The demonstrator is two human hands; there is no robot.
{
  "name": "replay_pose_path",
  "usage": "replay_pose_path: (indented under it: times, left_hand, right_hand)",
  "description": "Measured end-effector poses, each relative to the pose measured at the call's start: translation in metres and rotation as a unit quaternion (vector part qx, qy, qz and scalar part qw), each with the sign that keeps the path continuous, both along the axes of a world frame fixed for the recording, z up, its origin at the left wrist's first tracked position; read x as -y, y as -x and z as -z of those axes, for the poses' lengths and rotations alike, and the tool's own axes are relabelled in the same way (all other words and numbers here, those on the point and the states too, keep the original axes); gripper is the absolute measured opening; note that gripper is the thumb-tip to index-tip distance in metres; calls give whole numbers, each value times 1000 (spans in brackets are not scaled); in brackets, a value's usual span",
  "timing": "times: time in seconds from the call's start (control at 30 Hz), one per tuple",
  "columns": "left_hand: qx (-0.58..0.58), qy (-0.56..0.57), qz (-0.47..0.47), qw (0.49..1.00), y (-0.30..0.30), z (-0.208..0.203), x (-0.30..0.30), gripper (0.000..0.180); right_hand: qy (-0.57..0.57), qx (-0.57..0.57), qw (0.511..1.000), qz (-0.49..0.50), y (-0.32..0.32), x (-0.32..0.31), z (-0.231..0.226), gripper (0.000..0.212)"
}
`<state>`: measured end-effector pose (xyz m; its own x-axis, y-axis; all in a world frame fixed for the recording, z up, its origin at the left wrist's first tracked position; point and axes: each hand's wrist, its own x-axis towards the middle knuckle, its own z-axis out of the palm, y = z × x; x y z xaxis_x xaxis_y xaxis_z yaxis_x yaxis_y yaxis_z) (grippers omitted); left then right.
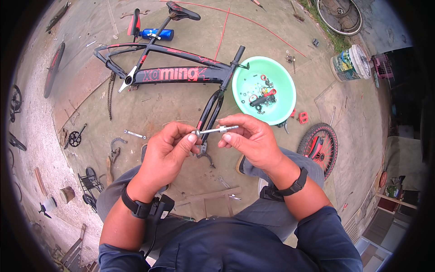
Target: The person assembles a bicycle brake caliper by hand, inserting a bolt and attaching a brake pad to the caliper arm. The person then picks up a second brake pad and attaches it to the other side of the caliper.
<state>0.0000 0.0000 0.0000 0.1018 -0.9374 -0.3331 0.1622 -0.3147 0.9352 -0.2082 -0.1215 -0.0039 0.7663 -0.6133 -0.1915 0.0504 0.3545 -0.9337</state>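
Observation:
A slim silver axle [210,131] lies nearly level between my two hands, above the fork of the bicycle frame [174,75]. My left hand [164,156] pinches its left end, at a nut-like piece, between thumb and fingers. Around the right end, where a thicker metal sleeve and a threaded tip show, curl the thumb and fingers of my right hand [254,143]. The black and red frame rests on its side on the ground mat, saddle [183,11] still fitted. Just beyond my right hand stands a mint-green basin [285,81] holding small bike parts.
A wheel with a red rim [324,156] lies at the right, near red pedals [303,118]. Left of me are a spanner [135,134], a crankset [74,138] and a chain [110,95]. A bucket [349,63] stands far right; a blue bottle [158,34] lies beyond the frame.

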Motion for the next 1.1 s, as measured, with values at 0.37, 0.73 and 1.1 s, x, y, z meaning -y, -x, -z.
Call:
replay_pose_path:
  times: [0.37,0.73,1.1]
  left_hand:
    - [1,0,29,1000,10,-4,1,34]
    - [-9,-6,-14,1000,12,-3,0,17]
    - [-17,10,-108,994,4,6,6,18]
  right_hand:
    - [2,15,1000,-14,0,-2,4,28]
    - [42,-23,999,1,6,13,-7,35]
    - [153,23,949,273,56,88,-35,33]
